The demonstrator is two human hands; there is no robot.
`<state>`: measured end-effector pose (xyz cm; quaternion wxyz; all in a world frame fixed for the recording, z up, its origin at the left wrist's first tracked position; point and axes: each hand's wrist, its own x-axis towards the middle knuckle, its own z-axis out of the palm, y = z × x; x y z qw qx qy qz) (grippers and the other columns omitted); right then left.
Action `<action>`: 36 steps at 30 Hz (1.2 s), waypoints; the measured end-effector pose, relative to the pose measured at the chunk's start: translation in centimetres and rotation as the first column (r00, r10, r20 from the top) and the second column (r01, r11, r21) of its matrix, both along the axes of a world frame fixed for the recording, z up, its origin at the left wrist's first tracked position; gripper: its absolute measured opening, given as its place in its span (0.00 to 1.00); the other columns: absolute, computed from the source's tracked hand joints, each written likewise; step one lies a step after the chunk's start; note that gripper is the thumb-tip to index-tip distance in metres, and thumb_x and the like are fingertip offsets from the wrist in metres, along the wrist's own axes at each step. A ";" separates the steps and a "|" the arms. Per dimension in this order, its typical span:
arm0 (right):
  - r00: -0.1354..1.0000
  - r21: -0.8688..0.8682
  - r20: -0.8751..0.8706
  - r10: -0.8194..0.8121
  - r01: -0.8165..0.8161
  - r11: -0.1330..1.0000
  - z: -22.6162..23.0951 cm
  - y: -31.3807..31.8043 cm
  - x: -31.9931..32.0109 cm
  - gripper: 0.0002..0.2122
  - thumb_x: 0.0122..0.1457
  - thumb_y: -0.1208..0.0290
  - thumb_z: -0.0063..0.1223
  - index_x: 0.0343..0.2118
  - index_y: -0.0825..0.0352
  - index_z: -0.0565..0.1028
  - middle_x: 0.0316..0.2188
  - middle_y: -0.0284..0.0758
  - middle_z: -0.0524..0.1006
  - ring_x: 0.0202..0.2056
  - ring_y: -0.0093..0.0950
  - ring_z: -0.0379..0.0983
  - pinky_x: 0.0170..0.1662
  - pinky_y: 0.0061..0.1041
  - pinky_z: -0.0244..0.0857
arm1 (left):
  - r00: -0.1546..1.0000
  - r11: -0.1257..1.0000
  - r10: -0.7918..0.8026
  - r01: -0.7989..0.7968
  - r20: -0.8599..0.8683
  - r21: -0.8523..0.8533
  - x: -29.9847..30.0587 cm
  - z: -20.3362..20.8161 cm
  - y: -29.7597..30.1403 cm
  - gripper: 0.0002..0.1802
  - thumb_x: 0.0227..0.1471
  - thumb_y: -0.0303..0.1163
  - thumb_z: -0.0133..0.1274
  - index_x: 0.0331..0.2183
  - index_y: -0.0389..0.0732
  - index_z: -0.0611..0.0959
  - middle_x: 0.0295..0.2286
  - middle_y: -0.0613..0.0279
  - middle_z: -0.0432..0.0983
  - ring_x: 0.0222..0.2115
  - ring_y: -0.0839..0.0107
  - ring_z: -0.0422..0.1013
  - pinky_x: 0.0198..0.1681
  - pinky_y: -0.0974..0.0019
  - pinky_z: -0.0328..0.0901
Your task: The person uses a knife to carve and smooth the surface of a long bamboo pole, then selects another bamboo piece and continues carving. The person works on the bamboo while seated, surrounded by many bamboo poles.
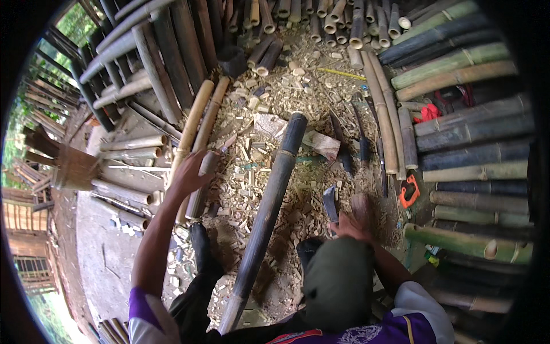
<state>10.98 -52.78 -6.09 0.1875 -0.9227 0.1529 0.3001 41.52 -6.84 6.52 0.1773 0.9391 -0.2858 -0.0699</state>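
Note:
My left hand [192,174] is closed around a short, pale, round wooden piece [209,163], beside two upright-leaning bamboo poles [197,114]. My right hand [350,226] is low on the right, its fingers closed at the lower end of a knife with a curved dark blade [330,203]; the handle is hidden in the grip. Right against that hand is a brown wooden block [362,207]. Between my legs a long dark bamboo pole [266,212] slants away from me, touched by neither hand. An olive cap-like shape [338,281] covers part of the lower view.
Wood chips [258,172] cover the ground. Dark long blades [364,146] and an orange-handled saw [409,192] lie to the right, near stacked bamboo poles [475,137]. Cut bamboo tubes [356,40] line the far side. A yellow tape strip [342,73] lies beyond.

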 end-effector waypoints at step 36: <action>0.861 0.246 -0.060 -0.505 0.503 0.828 3.6 10.2 23.7 0.55 0.53 0.47 0.70 0.65 0.89 0.48 0.58 0.65 0.69 0.58 0.49 0.72 0.58 0.37 0.71 | 0.871 0.898 -0.415 0.438 -0.261 0.033 13.5 -12.3 -20.2 0.51 0.46 0.43 0.69 0.66 0.47 0.62 0.59 0.53 0.65 0.62 0.48 0.59 0.65 0.37 0.52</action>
